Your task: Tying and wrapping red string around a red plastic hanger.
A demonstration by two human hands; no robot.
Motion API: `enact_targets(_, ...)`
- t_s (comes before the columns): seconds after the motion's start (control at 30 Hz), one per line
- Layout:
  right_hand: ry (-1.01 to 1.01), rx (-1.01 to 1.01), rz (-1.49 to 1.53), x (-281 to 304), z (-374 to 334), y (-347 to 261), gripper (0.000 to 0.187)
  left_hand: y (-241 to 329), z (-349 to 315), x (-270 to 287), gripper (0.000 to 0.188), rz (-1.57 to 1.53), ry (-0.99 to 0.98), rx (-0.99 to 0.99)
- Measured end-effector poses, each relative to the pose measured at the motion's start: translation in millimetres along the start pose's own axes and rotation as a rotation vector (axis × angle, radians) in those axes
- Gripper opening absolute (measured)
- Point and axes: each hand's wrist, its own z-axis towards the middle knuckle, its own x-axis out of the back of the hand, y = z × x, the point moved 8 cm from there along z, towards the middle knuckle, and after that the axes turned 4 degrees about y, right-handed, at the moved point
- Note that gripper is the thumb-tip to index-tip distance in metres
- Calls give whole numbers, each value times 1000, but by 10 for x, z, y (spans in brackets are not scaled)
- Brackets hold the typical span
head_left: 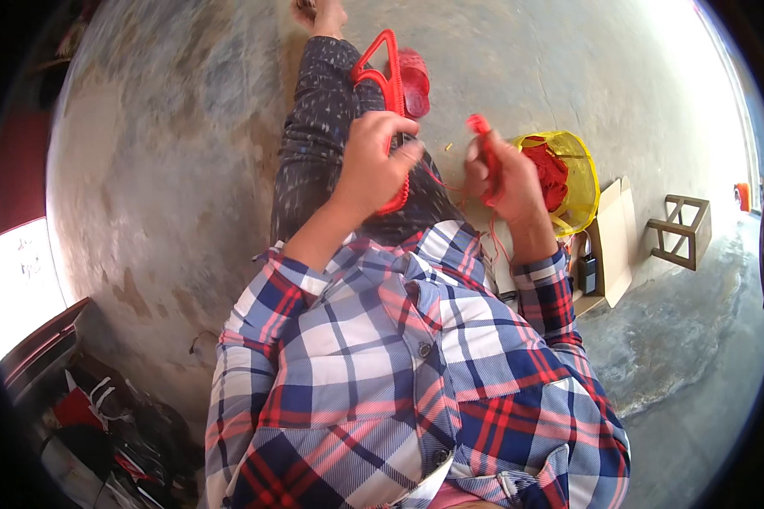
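Observation:
A long red frame (388, 85) with a triangular loop at its far end and a ridged edge lies along my lap. My left hand (373, 161) is closed around its middle, the fingertips slightly blurred. In front of my right thigh, my right hand (509, 178) is raised, its fingers wrapped round a red rod-like thing (479, 125) whose rounded end sticks out above the thumb; motion smears it. A thin red cord (437, 180) runs between the two hands. Another red strand (497, 237) hangs below my right wrist.
On the right stands a yellow basket (584, 182) with red pieces (549, 174) inside. Beside it are an open cardboard box (615, 242), a small black device (587, 273) and a wooden stool (686, 231). A red shoe (414, 85) lies beyond my lap. Dark clutter (102, 424) fills the lower left.

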Motion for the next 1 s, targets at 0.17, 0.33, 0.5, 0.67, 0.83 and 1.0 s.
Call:
enact_targets(0.17, -361, -13, 109, -755, -203, 219, 49, 408, 11, -179, 20, -485, -180, 45)
enact_targets(0.33, -425, -124, -126, -498, -98, 273, 46, -10, 325, 287, 24, -1709, 49, 583)
enact_targets(0.5, -381, 50, 259, -122, -30, -25, 37, -1108, 463, 1651, 21, -1331, 573, 336)
enact_targets(0.67, -8, 49, -125, 210, 428, 157, 21, -626, 104, 826, 15, -86, -31, 213)
enact_targets(0.83, -57, -28, -567, -338, 458, 494, 15, -273, -200, -98, 11, 478, -459, -14)
enact_targets(1.0, -42, 108, -773, -341, 411, 352, 20, -320, -57, -176, 13, 481, -306, 14)
